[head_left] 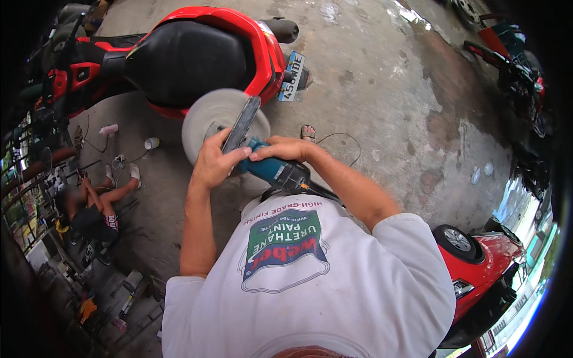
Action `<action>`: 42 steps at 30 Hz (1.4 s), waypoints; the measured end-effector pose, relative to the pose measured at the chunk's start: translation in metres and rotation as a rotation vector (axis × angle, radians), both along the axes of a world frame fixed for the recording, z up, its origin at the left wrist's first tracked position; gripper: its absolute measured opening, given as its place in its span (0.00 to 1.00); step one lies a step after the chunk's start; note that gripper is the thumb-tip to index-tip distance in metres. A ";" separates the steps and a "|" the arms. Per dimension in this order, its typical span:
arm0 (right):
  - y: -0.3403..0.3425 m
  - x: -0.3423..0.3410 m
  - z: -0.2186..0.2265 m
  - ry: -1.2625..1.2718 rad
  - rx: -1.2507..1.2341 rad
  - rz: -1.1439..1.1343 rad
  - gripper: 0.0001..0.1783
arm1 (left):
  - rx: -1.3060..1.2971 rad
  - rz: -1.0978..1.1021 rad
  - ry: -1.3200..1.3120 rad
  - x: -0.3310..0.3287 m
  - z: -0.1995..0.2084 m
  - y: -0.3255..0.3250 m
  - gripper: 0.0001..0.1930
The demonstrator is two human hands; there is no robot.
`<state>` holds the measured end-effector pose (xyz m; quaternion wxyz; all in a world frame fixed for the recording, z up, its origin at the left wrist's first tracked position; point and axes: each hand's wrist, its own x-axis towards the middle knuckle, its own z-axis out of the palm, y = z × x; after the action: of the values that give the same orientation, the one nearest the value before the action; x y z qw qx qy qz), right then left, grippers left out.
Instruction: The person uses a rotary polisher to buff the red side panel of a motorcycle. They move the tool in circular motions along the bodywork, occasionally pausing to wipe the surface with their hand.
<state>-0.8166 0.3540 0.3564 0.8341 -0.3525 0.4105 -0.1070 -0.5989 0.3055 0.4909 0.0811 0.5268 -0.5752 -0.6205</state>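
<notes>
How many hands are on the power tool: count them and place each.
2: the left hand grips the black handle beside the white disc; the right hand holds the teal body. Some fingers are hidden.

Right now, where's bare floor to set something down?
Bare: concrete between red motorcycle and red car, right of the cable loop. Crowded: left, with seated person, pink container, white can; also between motorcycle and shirt, where left hand and right hand hold a power tool.
</notes>
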 end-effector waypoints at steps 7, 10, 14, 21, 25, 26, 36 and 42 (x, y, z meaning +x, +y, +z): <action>0.015 -0.010 -0.003 0.082 -0.024 -0.113 0.51 | -0.172 -0.110 0.118 -0.016 -0.005 -0.011 0.18; 0.007 -0.035 0.017 -0.010 0.015 -0.248 0.45 | -0.232 -0.205 0.123 -0.043 0.000 -0.034 0.19; 0.006 -0.025 -0.008 -0.078 0.078 -0.231 0.44 | -0.181 -0.252 0.047 -0.032 0.001 -0.041 0.21; 0.020 0.032 -0.028 -0.053 0.075 -0.127 0.45 | -0.123 -0.124 0.053 0.023 -0.015 -0.013 0.24; 0.029 0.002 -0.008 -0.034 0.021 -0.288 0.42 | -0.184 -0.233 0.045 -0.008 -0.011 -0.022 0.25; 0.027 -0.010 0.002 -0.047 0.046 -0.317 0.40 | -0.198 -0.252 0.058 -0.019 -0.009 -0.027 0.25; 0.056 0.025 -0.105 0.112 -0.110 -0.207 0.44 | -0.202 -0.158 -0.145 0.019 -0.011 0.015 0.28; 0.017 0.082 -0.058 0.112 -0.168 0.027 0.53 | -0.231 -0.034 -0.209 0.067 -0.027 0.024 0.28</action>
<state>-0.7342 0.3707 0.2981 0.7786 -0.4324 0.4414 -0.1099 -0.5321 0.3291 0.4639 0.0699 0.5659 -0.6569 -0.4933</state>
